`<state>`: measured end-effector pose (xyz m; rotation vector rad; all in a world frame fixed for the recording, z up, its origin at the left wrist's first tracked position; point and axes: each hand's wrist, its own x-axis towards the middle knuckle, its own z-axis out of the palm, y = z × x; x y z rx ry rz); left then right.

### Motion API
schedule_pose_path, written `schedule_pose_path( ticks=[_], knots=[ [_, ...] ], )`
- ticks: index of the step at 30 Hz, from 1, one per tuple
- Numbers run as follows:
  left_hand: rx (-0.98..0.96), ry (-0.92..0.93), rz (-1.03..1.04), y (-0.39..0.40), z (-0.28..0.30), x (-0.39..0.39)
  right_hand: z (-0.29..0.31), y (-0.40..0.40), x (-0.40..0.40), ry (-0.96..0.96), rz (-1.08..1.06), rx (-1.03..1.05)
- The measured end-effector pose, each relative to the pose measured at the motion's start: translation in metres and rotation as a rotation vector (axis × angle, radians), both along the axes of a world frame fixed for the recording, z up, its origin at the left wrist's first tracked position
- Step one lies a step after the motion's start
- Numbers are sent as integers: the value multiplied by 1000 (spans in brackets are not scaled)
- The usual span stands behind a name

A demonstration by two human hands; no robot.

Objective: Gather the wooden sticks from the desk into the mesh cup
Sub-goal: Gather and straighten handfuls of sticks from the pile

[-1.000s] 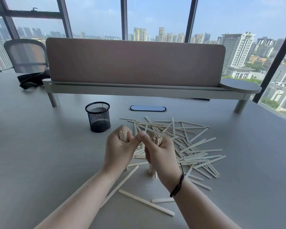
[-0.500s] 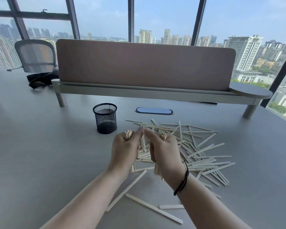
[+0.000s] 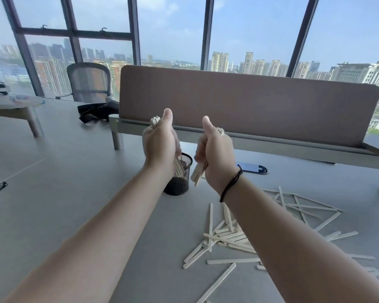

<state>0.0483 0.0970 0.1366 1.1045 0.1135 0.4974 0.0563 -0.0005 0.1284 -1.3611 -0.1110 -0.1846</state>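
Now both fists, left hand (image 3: 160, 141) and right hand (image 3: 217, 154), have risen from the pile to above the mesh cup (image 3: 179, 178), fingers clamped round bundled wooden sticks (image 3: 197, 173); deposit appears imminent.

Both bare forearms reach forward, raised above the black mesh cup (image 3: 179, 176). The left hand (image 3: 159, 145), thumb up, is closed around a bundle of pale wooden sticks (image 3: 154, 121) directly over the cup. The right hand (image 3: 217, 154), black cord at its wrist, grips another bundle just beside it.
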Motion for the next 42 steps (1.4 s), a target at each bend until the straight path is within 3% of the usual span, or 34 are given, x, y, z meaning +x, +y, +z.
schedule_pose_path(
  ticks=[4, 8, 13, 17, 20, 25, 32, 37, 42],
  knots=[
    [67, 7, 125, 19, 16, 41, 17, 22, 35, -81, -22, 36],
    [197, 66, 181, 29, -1, 74, 8, 39, 65, -44, -41, 25],
    [492, 280, 197, 37, -34, 90, -27, 46, 86, 93, -19, -202],
    [581, 444, 108, 47, -54, 90, -41, 45, 89, -2, -45, -414],
    [650, 472, 27, 45, -67, 83, -49, 41, 86, -59, -89, -431],
    [522, 461, 52, 31, -79, 60, -58, 42, 71, -117, -130, -467],
    [523, 441, -5, 14, -84, 19, -68, 33, 29, -161, -186, -508],
    [343, 373, -15, 6, -87, -19, -71, 24, -7, -162, -106, -486],
    [321, 145, 177, 0, -92, -41, -56, 10, -23, -107, -47, -518]
  ],
)
